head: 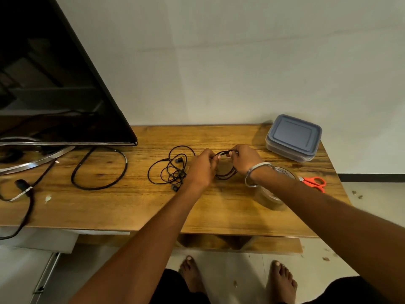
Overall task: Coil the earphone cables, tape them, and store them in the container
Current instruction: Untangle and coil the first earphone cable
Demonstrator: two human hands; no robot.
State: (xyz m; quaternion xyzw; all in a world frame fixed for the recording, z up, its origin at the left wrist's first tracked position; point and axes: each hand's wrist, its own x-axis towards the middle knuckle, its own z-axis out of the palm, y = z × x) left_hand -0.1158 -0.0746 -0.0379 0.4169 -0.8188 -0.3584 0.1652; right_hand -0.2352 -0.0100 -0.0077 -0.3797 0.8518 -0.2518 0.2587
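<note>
A wooden desk [131, 207] stands against a pale wall and carries everything in view. At its far left a large black flat-screen television [54, 84] leans over the surface on a curved silver stand [37, 160], and a thick black power cable [99, 167] lies looped on the wood just to its right. At the far right corner sits a clear plastic container [293, 139] with its grey-blue lid on, well apart from the hands. Nearer the front on the right is a roll of brown packing tape [271, 196], partly hidden under the right forearm, and just beyond it lie orange-handled scissors [314, 183]. In the middle of the desk both arms reach forward. The left hand [202, 165] and the right hand [245, 160] meet over a black earphone cable [225, 172] wound into several loops; the fingers of each hand are curled and pinch the top of that coil between them, while its lower loops hang down to the wood. A silver bangle [255, 174] circles the right wrist. Just left of the left hand a second black earphone cable [171, 170] lies loose and tangled on the desk, its plug and earbuds showing, touched by neither hand. Below the desk edge two bare feet stand on a pale floor.
</note>
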